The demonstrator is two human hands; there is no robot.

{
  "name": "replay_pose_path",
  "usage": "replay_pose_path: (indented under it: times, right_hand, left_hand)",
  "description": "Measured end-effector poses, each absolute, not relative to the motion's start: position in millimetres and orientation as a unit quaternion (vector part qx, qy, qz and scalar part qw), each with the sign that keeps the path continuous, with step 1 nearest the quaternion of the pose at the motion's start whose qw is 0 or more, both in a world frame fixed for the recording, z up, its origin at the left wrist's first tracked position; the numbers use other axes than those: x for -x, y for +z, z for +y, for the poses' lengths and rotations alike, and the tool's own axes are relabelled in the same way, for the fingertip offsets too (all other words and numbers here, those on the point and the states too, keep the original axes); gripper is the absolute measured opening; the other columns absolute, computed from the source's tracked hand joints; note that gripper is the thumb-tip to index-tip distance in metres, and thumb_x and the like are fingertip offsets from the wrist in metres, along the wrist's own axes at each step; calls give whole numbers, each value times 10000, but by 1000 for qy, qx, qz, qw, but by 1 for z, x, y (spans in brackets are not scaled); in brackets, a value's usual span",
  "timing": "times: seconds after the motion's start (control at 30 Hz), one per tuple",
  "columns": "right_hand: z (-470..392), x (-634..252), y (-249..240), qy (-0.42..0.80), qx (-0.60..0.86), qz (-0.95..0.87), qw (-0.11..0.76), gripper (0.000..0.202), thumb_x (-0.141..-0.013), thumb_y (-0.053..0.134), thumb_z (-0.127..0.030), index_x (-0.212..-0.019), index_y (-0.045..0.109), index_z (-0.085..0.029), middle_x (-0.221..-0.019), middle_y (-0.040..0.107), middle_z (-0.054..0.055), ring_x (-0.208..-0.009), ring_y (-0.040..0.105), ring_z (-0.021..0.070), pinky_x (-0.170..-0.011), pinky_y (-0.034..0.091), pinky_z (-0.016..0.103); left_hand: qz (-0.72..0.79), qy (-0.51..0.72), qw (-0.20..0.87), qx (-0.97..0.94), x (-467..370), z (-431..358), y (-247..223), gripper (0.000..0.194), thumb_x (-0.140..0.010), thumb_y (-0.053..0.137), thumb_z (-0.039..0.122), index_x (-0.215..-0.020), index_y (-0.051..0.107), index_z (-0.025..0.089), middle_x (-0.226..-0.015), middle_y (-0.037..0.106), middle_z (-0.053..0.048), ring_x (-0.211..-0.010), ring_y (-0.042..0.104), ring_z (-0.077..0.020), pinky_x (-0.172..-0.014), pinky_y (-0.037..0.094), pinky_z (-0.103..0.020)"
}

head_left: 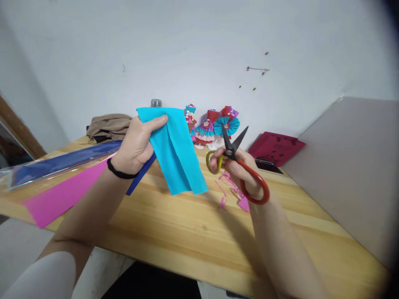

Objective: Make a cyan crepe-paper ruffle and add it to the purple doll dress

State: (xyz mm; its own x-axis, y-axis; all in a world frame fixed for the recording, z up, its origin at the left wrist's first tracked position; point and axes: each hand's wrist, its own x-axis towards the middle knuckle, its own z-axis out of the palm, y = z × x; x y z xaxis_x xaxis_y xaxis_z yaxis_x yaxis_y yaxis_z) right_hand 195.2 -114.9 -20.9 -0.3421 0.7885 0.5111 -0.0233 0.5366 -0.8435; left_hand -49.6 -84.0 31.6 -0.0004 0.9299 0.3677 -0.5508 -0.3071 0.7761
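My left hand point(139, 139) pinches a folded sheet of turquoise paper point(177, 155) near its top edge, thumb across the front. The sheet hangs above the table, its lower end parted into two flaps. To the right, my right hand point(238, 166) holds a pair of scissors point(230, 150) with black blades and red and yellow handles. Their blades are spread and point upward, apart from the paper. Below and behind my right hand lie pink paper scraps point(243, 202) on the table.
On the wooden table point(187, 232) lie a pink sheet point(67, 193), dark blue paper in a clear sleeve point(68, 162) and a brown cloth point(110, 126). Small paper dresses on stands point(206, 126) line the wall. A dark pink bag point(276, 147) rests at the back right, beside a white panel point(343, 166).
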Motion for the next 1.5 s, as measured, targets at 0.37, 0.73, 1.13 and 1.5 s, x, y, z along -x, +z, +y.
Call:
replay_pose_path:
  times: [0.37, 0.73, 1.13, 1.5]
  right_hand:
    - [-110, -197, -27, 480, 277, -795, 247, 460, -875, 601, -609, -980, 644, -163, -805, 658, 59, -672, 642, 161, -567, 494, 264]
    - [-109, -200, -29, 520, 264, -773, 251, 415, -871, 620, -571, -955, 660, -166, -833, 661, 76, -663, 640, 161, -531, 505, 259]
    - [-110, -199, -32, 548, 287, -751, 230, 505, -853, 604, -655, -983, 657, -170, -821, 713, 103, -654, 690, 186, -508, 501, 257]
    - [-115, -184, -34, 574, 254, -716, 304, 546, -836, 589, -713, -960, 633, -183, -796, 721, 90, -628, 681, 187, -585, 521, 308]
  left_hand:
    - [228, 660, 562, -443, 61, -78, 30, 62, -733, 743, 123, -782, 710, 140, -937, 759, -128, -1114, 682, -403, -974, 579, -570]
    - [224, 654, 561, -456, 61, -73, 25, 50, -738, 743, 123, -771, 708, 138, -847, 746, -105, -1066, 696, -372, -955, 591, -533]
    - [223, 654, 554, -465, 56, -72, 22, 50, -802, 676, 92, -763, 702, 108, -841, 741, -103, -925, 735, -323, -930, 589, -529]
    - [238, 655, 536, -476, 39, -82, 13, 80, -733, 751, 168, -696, 681, 157, -742, 712, -60, -884, 731, -306, -827, 637, -470]
